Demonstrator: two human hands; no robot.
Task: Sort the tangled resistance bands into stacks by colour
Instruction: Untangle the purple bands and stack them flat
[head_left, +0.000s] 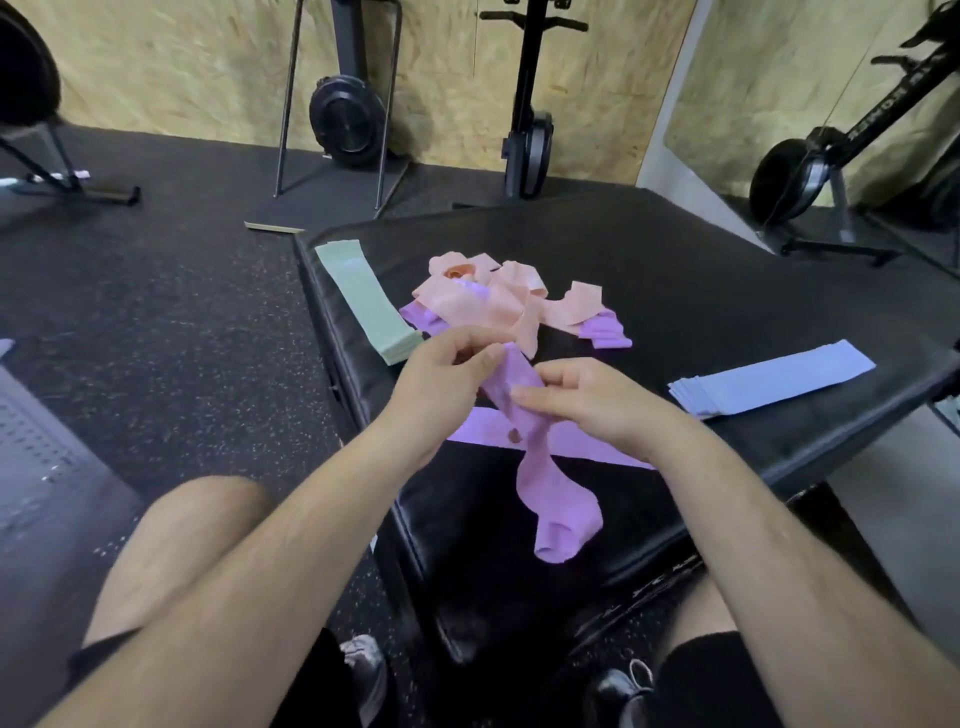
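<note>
Purple band (524, 415) pinched between curled fingers of left hand (441, 376) and right hand (592, 397) above black padded bench (727, 291), lower end draped on bench, pink-and-purple tangle (498, 301) just behind.

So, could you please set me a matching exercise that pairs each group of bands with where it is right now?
Things:
1. green stack
2. blue stack
3. peach tangle
4. loose purple band

Places:
A. middle of the black pad, far side
B. held between the left hand and the right hand
C. by the pad's left edge
D. by the pad's right edge

Pairs: 1-C, 2-D, 3-A, 4-B
</note>
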